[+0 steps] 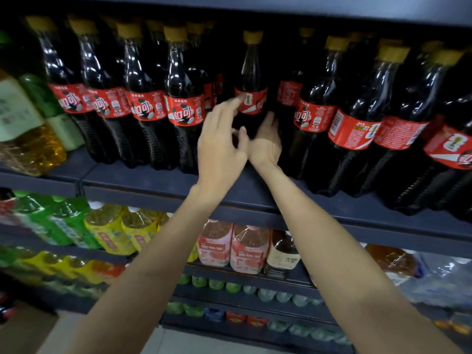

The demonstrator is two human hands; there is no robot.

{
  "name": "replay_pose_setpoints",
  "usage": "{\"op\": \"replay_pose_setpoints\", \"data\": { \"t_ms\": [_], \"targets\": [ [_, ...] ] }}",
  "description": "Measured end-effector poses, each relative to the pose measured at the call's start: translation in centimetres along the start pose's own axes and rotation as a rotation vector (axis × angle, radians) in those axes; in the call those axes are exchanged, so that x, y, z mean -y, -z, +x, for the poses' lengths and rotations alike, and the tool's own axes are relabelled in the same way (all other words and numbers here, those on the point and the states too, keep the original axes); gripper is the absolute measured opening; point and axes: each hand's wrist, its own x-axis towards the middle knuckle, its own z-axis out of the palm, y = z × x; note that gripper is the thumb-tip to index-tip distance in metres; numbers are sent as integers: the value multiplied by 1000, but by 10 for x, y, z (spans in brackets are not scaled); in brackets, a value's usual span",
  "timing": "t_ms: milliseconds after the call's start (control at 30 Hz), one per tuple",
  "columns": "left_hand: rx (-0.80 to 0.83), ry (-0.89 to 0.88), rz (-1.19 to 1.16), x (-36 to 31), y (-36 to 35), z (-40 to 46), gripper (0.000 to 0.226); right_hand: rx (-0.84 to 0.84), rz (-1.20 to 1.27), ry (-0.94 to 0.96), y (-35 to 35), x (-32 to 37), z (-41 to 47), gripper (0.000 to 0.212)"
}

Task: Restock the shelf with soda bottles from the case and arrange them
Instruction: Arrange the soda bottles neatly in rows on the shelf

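Dark cola bottles with red labels and yellow caps stand in rows on the dark shelf (143, 178). One cola bottle (251, 80) stands set back in a gap at the middle of the row. My right hand (265, 141) grips the lower body of this bottle from the right. My left hand (221, 139) reaches in from the left with its fingers spread, and its fingertips touch the bottle's red label. Front-row bottles (182, 103) stand to the left of the gap, and another front-row cola bottle (315, 111) stands to its right.
Green and yellow drink bottles (28, 123) fill the shelf's left end. The shelf below (255, 274) holds green, yellow and pink drink bottles (231, 245). Lower shelves carry small bottles and cans. Pale floor (30, 333) shows at bottom left.
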Motion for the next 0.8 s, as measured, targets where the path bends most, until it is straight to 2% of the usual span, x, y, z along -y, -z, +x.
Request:
{"op": "replay_pose_setpoints", "data": {
  "t_ms": [67,133,200,333,433,533,800],
  "targets": [
    [-182,-129,182,5,17,-9,47,-45,-111,13,-4,6,-1,80],
    [-261,-62,313,21,25,-7,59,-70,-169,4,-6,10,-1,79],
    [-223,41,362,36,28,-4,73,-60,-166,-33,-7,12,2,78],
    [-108,73,361,52,31,-7,86,-61,-141,-118,-8,10,3,83],
    [-85,105,344,55,33,-9,88,-59,-145,-70,-10,7,-1,92],
    [-83,82,348,58,35,-8,88,-4,-165,13,-9,2,-6,90],
    [-63,48,364,65,34,-8,89,-3,-114,-80,-31,19,37,75]
  ]
}}
